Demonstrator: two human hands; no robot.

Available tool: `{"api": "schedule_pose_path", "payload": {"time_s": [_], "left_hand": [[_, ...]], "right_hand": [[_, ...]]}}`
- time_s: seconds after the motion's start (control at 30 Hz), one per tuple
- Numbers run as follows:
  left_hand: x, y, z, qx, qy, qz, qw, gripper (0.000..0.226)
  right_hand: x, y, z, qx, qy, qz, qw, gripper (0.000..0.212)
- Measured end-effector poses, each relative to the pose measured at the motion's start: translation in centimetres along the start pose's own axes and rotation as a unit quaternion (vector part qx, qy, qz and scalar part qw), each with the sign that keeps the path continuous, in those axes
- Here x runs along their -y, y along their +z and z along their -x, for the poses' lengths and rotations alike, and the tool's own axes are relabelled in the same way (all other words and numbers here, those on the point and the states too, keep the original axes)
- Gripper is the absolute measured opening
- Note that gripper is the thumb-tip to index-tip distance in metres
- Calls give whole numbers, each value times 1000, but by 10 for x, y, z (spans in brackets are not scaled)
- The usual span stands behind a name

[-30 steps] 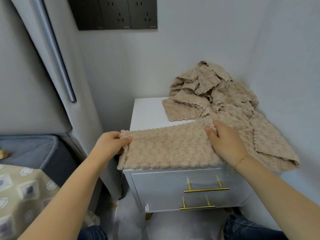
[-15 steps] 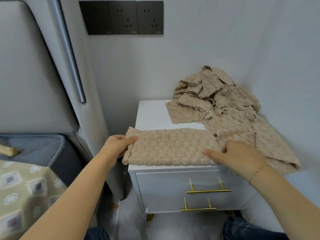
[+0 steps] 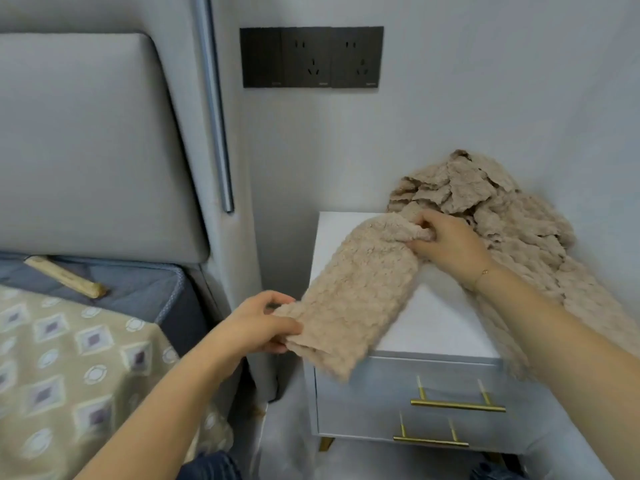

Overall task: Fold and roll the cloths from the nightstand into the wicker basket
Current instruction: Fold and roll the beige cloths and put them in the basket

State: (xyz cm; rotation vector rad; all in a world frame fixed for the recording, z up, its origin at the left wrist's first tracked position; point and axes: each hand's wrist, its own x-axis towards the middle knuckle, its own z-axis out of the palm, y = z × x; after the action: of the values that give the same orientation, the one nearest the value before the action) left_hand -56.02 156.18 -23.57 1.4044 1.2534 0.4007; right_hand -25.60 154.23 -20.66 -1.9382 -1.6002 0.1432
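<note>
Fingers of my left hand (image 3: 256,327) and right hand (image 3: 446,242) pinch the two ends of one folded cloth (image 3: 360,292), now lifted slanted off the nightstand (image 3: 436,327); one pile (image 3: 502,216) behind my right fingers.

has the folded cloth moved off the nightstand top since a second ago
Yes. The folded cloth, which lay flat along the front edge of the nightstand, is now lifted and slanted, its lower end past the left front corner, held by both hands.

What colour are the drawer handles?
Gold drawer handles, clearest in the head view.
</note>
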Motion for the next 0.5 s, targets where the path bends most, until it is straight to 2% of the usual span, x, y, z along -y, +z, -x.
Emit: {"api": "schedule_pose_path", "payload": {"time_s": [0.13, 0.23, 0.3, 0.4, 0.5], "left_hand": [[9, 24, 9, 33, 12, -82, 996, 37], [17, 28, 4, -69, 61, -216, 972, 34], [19, 26, 3, -123, 87, -267, 952, 33], [18, 28, 1, -139, 99, -270, 948, 38], [20, 33, -4, -101, 76, -234, 964, 44]], "right_hand": [[10, 19, -59, 55, 5, 8, 998, 36], [8, 39, -67, 104, 9, 34, 994, 54], [5, 42, -52, 84, -30, 42, 995, 47], [6, 29, -5, 62, -100, 3, 993, 23], [7, 11, 56, 134, -119, 2, 984, 16]]}}
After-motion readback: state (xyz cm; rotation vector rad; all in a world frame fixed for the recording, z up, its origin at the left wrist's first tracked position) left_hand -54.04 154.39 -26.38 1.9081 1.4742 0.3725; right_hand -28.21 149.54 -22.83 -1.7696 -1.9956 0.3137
